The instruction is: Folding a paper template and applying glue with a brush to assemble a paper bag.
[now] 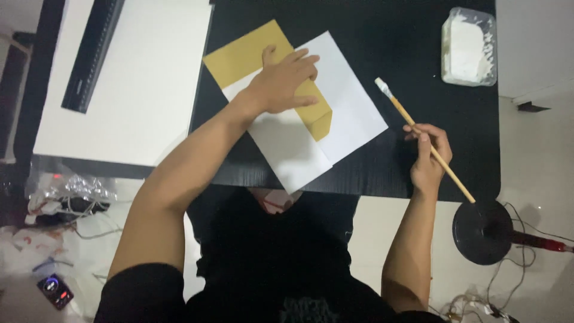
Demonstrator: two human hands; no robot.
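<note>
Folded tan paper [263,66] lies under the flat-open left hand [286,81]; right hand [427,158] grips a brush [426,141].

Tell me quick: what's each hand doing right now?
Left hand: open, pressing flat on the folded tan paper.
Right hand: closed around the wooden brush.

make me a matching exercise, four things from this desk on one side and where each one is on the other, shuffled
Things:
1. brush
2. tub
3. ruler
4. gold paper

Places:
A. on the big white board, far left
B. in the right hand
C. under the left hand, on the white sheet
D. far right corner of the black table

Pairs: 1-B, 2-D, 3-A, 4-C
</note>
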